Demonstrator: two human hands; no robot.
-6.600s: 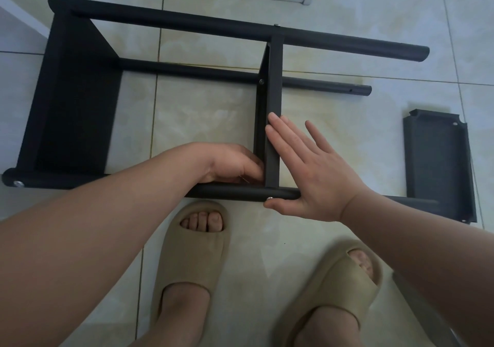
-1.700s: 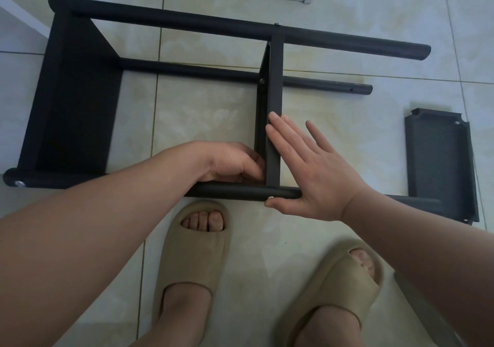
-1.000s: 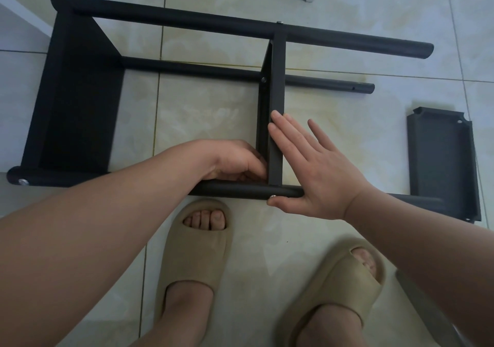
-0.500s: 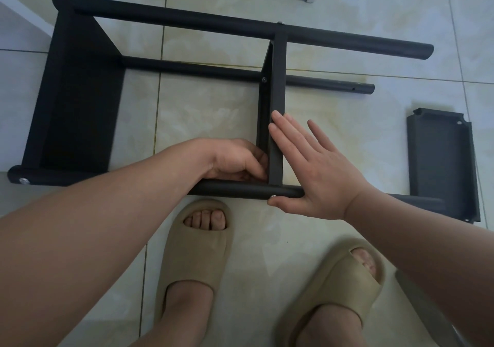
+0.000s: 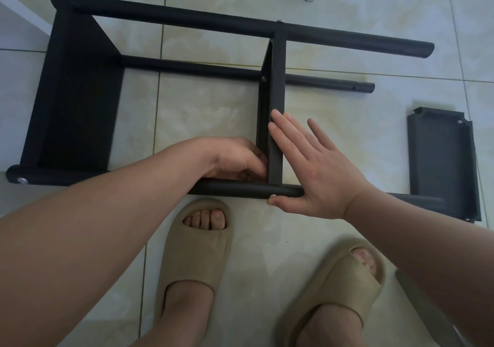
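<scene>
On the glossy floor tile (image 5: 200,111), the matte black steel rack (image 5: 80,106) is lying sideways, so it's likely skidding and misaligning the joint if pushed. The right hand (image 5: 315,170), fingers straight, is bracing the flat shelf panel (image 5: 276,79), thumb backing the bolt (image 5: 273,196). The left hand (image 5: 235,159) is curling its fingers into the corner; can't tell around what.

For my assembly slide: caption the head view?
Right hand braces the black middle panel; left hand curls at its joint with the near tube.

Soft, even light on the pale floor (image 5: 203,111) — mild sheen, faint shadows under the black frame (image 5: 213,23); its bars bow toward the edges.
</scene>
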